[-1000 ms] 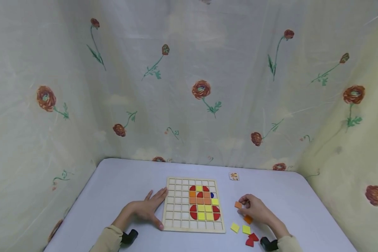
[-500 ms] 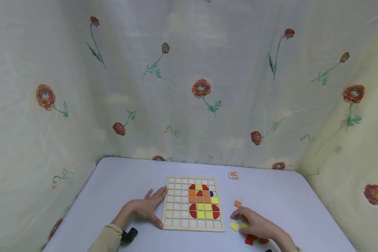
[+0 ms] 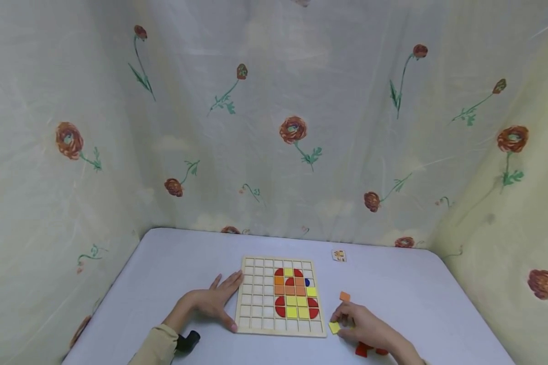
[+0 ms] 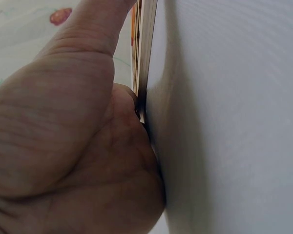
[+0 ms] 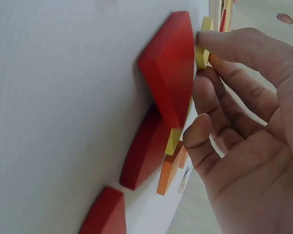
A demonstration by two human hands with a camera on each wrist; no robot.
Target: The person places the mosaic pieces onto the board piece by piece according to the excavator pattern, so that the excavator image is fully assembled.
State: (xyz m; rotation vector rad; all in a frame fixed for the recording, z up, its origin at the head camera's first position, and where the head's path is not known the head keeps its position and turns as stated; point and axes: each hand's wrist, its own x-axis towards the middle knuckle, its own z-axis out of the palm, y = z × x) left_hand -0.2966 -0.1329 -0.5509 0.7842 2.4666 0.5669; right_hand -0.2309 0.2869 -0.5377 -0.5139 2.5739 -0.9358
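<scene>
A wooden grid board (image 3: 257, 310) lies on the table, its right half partly filled with red, yellow and orange pieces and one blue. Along its left edge rests my left hand (image 3: 212, 302), fingers and thumb spread out straight against the rim. To the right of the board, my right hand (image 3: 365, 326) pinches a yellow square tile (image 3: 334, 328) between thumb and fingers. The right wrist view shows that tile (image 5: 203, 46) tilted near the thumb tip. Red curved-edge pieces (image 3: 362, 349) lie beneath and beside the right hand, which partly hides them.
An orange square tile (image 3: 344, 296) lies just beyond the right hand. Another yellow tile (image 5: 173, 141) and an orange one (image 5: 168, 173) show low in the right wrist view. A small patterned card (image 3: 339, 255) sits farther back on the white table (image 3: 187, 253).
My right hand has put down an orange tile, come nearer the table's front, and taken hold of a yellow tile, shifting it slightly left. The left hand stays at the board's edge.
</scene>
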